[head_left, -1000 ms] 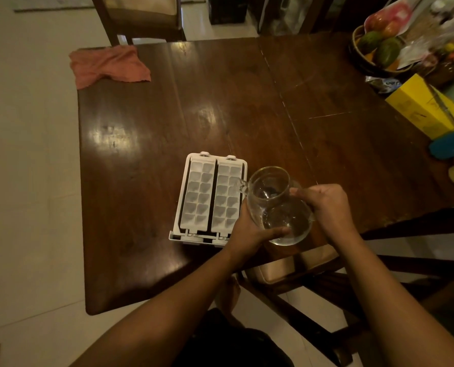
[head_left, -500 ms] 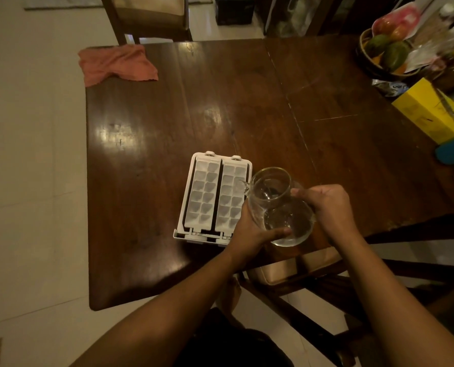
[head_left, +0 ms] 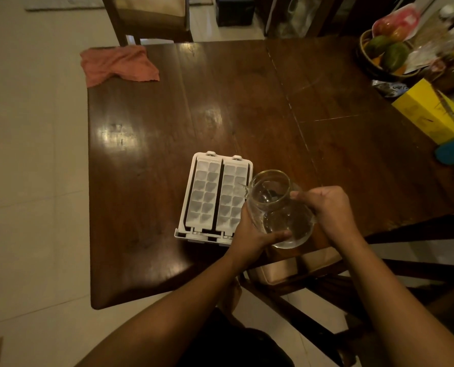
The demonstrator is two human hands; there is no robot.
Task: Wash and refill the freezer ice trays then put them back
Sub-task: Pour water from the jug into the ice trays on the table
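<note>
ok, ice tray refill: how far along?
Done: both ice trays sit in their white frame on the table, presumably washed. In hand: left hand and right hand tilt a glass jug, spout at the right-hand tray. Whether cells hold water, cannot tell. Left: finish filling, return to freezer.

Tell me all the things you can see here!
Table: one, dark brown wood, fills the middle.
Ice trays: two, white, side by side in one white frame, on the table's near part.
Jug: one, clear glass, tilted towards the trays.
Cloth: one, pink, far left corner.
Fruit basket: one, dark, far right.
Box: one, yellow, right edge.
Chair: one, brown, beyond the table.
Left hand: under the jug.
Right hand: on the jug's right side.
</note>
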